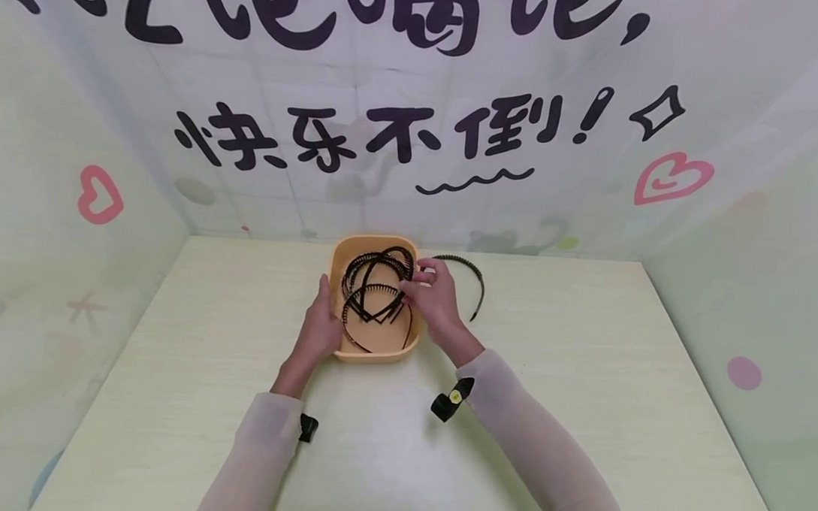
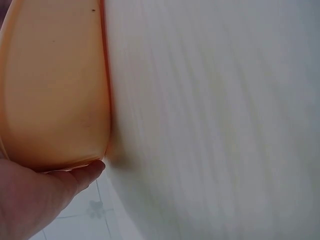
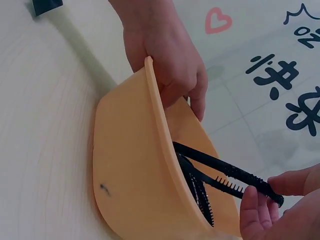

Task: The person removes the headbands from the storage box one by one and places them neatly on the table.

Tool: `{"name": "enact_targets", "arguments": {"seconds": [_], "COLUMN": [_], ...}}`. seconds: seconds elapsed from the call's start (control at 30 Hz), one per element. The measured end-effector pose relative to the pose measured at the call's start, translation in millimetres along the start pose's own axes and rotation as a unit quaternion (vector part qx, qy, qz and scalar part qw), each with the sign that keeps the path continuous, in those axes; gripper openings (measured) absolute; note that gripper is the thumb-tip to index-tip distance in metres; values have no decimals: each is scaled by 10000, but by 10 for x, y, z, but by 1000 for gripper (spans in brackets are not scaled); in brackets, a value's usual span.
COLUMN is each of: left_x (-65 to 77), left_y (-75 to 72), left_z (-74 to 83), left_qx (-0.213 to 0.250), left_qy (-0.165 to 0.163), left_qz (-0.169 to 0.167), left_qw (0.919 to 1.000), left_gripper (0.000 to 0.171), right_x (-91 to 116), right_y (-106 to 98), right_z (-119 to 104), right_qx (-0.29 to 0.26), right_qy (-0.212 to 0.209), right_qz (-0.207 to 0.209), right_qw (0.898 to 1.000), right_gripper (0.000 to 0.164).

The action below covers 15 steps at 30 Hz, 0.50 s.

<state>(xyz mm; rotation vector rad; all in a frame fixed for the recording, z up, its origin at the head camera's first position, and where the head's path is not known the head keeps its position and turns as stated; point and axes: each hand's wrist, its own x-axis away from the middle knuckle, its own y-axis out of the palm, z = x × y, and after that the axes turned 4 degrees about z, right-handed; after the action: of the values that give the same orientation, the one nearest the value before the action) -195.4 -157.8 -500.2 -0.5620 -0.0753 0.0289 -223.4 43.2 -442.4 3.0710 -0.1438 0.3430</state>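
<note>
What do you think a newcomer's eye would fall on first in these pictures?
Probably the large dark lettering across the wall behind the table. Next, the orange box of black headbands near the table's far edge, held by the left hand while the right hand pinches a headband. Another headband shows right of the box.

The orange tub [image 3: 132, 150] looks like moulded plastic, smooth with a soft sheen, save a dark mark [image 3: 104, 189] on its outer wall. The black headbands [image 3: 215, 162] in it seem to be plastic too, some toothed, some speckled with rough, glinting bits. Beneath the tub, the tabletop [image 1: 362, 449] has a pale, smooth wood-grain finish. Behind it, the printed sheet [image 1: 394, 215] looks faintly creased; cloth or vinyl, I can't tell. Sleeves [image 1: 537, 439] leading to the tub are matt cloth.
</note>
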Motion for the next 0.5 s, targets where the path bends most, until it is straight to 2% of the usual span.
{"name": "enact_targets", "arguments": {"seconds": [0.2, 0.4, 0.5], "left_x": [4, 6, 2], "left_y": [-9, -6, -5], "left_z": [19, 29, 25], "left_qx": [10, 1, -30], "left_qy": [-55, -103, -82], "left_qz": [-6, 1, 7], "left_qw": [10000, 9999, 10000], "left_gripper": [88, 88, 88], "right_x": [-42, -84, -131], "right_y": [-73, -203, -286], "right_z": [-40, -68, -70], "right_qx": [-72, 75, -212], "right_qy": [-180, -180, -109], "right_qz": [22, 201, 249], "right_qw": [9998, 9996, 9994], "right_gripper": [36, 26, 25]}}
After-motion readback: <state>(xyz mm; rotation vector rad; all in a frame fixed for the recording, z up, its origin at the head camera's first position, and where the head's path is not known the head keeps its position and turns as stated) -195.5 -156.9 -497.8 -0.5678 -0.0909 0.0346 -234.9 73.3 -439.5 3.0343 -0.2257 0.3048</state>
